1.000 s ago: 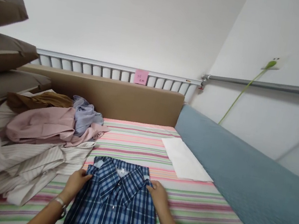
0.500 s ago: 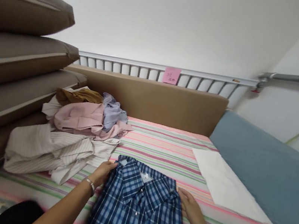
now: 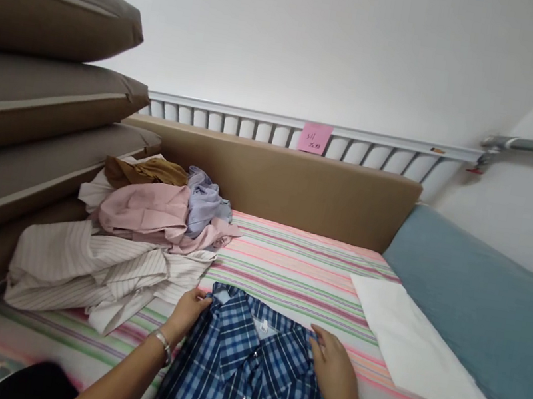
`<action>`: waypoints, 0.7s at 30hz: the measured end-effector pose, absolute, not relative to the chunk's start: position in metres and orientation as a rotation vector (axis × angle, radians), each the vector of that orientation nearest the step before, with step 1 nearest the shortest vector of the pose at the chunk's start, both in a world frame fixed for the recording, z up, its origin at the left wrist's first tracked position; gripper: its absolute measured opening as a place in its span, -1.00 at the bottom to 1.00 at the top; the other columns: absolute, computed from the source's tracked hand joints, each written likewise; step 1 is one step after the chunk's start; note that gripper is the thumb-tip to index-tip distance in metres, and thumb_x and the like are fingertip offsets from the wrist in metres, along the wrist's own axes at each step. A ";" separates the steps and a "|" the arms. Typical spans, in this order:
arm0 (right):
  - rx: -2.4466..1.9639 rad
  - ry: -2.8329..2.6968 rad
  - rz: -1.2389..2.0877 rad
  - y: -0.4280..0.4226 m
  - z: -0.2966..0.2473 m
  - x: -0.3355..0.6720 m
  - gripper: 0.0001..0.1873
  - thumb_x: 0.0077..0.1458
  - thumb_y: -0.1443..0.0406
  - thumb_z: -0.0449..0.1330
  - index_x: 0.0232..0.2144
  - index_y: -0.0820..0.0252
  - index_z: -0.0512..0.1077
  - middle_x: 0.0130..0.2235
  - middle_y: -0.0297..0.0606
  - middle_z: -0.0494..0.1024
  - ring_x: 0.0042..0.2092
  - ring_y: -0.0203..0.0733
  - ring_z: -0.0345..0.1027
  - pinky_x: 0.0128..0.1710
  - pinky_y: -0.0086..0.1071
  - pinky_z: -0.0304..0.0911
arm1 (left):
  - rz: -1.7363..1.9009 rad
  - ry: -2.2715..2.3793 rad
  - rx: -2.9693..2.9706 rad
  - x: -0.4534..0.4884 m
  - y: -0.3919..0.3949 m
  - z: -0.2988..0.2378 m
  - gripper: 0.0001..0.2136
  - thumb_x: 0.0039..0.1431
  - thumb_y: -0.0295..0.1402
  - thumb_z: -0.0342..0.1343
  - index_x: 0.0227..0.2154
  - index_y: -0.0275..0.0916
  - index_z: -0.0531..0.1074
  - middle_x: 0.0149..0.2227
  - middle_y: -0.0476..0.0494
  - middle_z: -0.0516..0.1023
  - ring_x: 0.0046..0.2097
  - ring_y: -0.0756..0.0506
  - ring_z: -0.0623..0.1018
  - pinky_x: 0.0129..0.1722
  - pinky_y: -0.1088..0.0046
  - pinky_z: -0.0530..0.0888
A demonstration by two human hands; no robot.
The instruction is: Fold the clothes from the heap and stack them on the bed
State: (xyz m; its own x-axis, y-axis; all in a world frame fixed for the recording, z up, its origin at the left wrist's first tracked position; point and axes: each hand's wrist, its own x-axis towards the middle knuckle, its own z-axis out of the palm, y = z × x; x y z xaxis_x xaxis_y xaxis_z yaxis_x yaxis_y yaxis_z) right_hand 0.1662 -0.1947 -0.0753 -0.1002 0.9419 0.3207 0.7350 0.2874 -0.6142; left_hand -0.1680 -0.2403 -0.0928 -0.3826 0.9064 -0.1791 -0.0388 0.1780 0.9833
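Note:
A blue plaid shirt [image 3: 249, 392] lies front side up on the striped bedding, collar [image 3: 267, 355] pointing away from me and lower part cut off by the frame edge. Its front is buttoned, and a white label shows inside the neck. At the shirt's left shoulder edge, my left hand [image 3: 186, 315], with a bracelet on the wrist, pinches the cloth between thumb and fingers. My right hand [image 3: 335, 369] has thumb and forefinger closed about the opposite shoulder corner.
Crumpled clothes lie at left: a striped white garment [image 3: 84, 265], a pink one [image 3: 148, 208], a lavender one [image 3: 203, 199] and a mustard one [image 3: 154, 171]. Stacked brown cushions [image 3: 46, 84] rise beside them. A white sheet [image 3: 416, 338] lies near the blue-grey panel [image 3: 475, 286]; a pink note [image 3: 315, 138] hangs behind.
My right hand has moved from the shirt's side edge up to its shoulder corner. My left hand stays at the other shoulder. The view has shifted slightly.

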 end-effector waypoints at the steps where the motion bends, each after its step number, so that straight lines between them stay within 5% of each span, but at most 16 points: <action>1: -1.454 -1.907 0.412 -0.198 -0.067 0.151 -0.66 0.02 0.16 0.00 -0.24 0.16 0.44 -0.17 -0.12 0.53 -0.12 -0.02 0.40 -0.05 -0.13 0.26 | 1.361 1.571 0.899 -0.167 -0.241 -0.093 -0.86 -0.21 -0.33 0.20 -0.57 -0.28 0.43 -0.59 -0.02 0.49 -0.48 -0.06 0.46 -0.42 0.46 0.32; 9: -1.282 -2.163 0.482 -0.200 -0.042 0.043 -0.70 0.12 0.28 -0.01 -0.16 0.17 0.43 -0.13 -0.13 0.51 -0.07 -0.06 0.35 -0.05 -0.19 0.25 | 1.397 1.632 1.214 -0.166 -0.250 -0.088 -0.81 -0.10 -0.43 0.06 -0.36 -0.26 0.48 -0.34 -0.10 0.58 -0.25 -0.11 0.51 -0.16 0.40 0.39; 14: -1.222 -2.327 0.432 -0.167 -0.043 0.018 -0.59 0.01 0.36 0.12 -0.03 0.13 0.37 -0.05 -0.18 0.48 0.01 -0.07 0.29 0.00 -0.20 0.16 | 1.359 1.723 1.416 -0.174 -0.234 -0.079 -0.74 0.04 -0.41 -0.02 -0.20 -0.26 0.45 -0.20 -0.18 0.54 -0.15 -0.14 0.49 -0.11 0.33 0.38; 18: -1.238 -2.392 0.433 -0.158 -0.040 0.014 -0.73 -0.06 0.44 0.13 -0.29 0.10 0.49 -0.33 -0.28 0.54 -0.21 -0.13 0.37 -0.17 -0.28 0.21 | 1.246 1.710 1.685 -0.170 -0.211 -0.066 -0.70 0.03 -0.53 -0.08 -0.22 -0.26 0.49 -0.17 -0.20 0.53 -0.08 -0.14 0.44 -0.02 0.32 0.32; 21: -1.209 -2.397 0.412 -0.168 -0.032 0.021 -0.78 -0.02 0.46 0.08 -0.39 0.09 0.47 -0.34 -0.30 0.51 -0.20 -0.16 0.34 -0.17 -0.31 0.19 | 1.098 1.662 1.890 -0.165 -0.193 -0.058 -0.64 -0.07 -0.62 -0.04 -0.24 -0.24 0.52 -0.22 -0.18 0.55 -0.10 -0.14 0.44 0.00 0.33 0.29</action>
